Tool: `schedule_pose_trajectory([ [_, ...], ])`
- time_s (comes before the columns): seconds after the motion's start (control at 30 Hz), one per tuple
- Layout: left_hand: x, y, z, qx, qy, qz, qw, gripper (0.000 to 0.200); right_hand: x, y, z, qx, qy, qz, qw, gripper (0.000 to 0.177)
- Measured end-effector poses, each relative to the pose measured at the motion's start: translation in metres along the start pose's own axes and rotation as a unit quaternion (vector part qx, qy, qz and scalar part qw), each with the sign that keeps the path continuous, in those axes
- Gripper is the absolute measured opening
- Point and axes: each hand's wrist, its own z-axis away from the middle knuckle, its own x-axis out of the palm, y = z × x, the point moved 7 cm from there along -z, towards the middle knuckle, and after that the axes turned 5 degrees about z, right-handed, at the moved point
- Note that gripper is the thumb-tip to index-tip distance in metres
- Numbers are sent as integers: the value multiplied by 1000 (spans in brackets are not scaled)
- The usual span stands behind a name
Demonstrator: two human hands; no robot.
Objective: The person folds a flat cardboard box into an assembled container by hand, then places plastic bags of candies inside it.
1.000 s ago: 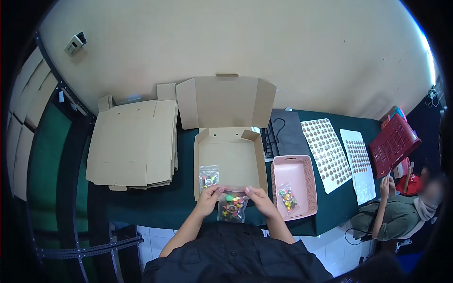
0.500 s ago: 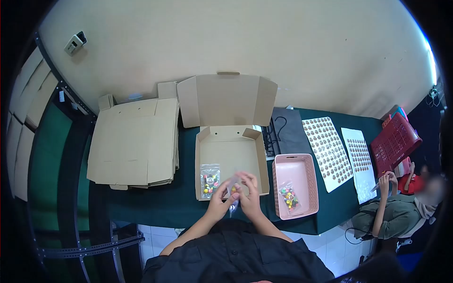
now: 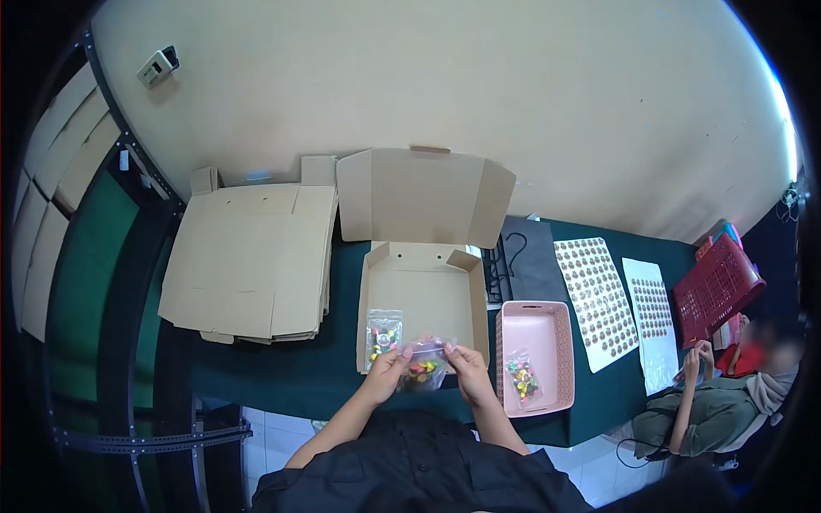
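**Candy bag held over the box's near edge**

Left hand [image 3: 386, 369] and right hand [image 3: 464, 369] each pinch a side of the small clear bag [image 3: 423, 371], at the open cardboard box's [image 3: 421, 286] near edge; another bag [image 3: 383, 329] lies inside

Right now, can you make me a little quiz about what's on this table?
1. True or false: the pink basket holds one bag of colourful pieces.
2. The clear bag nearest the person is held by: A one hand, B both hands, C nobody.
3. Fill in: a second bag lies inside the open cardboard ____.

Key: 1 true. 2 B, left hand and right hand. 3 box.
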Motion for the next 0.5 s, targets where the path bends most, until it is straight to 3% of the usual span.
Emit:
schedule_pose_trajectory([
  [0.07,-4,23,1,151,142,-37,978,38,6,-8,0,-20,19,-52,998,32],
  [0.13,-11,28,5,131,127,-50,982,47,-3,-16,2,-80,103,-44,990,36],
  [0.2,2,29,0,159,78,-279,944,57,-6,10,-1,-68,94,74,990,40],
  [0.23,8,24,-1,162,68,-285,942,65,-2,19,-2,-76,77,49,993,42],
  [0.33,17,27,2,169,106,-209,957,64,26,3,0,-98,48,0,994,40],
  [0.37,10,23,1,199,143,-195,950,46,35,-6,1,-112,40,-16,993,38],
  [0.4,6,17,1,195,145,-197,950,46,40,-5,-1,-108,40,-19,993,38],
  [0.47,-1,-2,-4,133,117,-83,981,32,30,-20,5,-198,186,135,953,40],
  [0.5,-1,1,-2,128,139,-52,981,23,23,-17,4,-160,196,166,953,38],
])
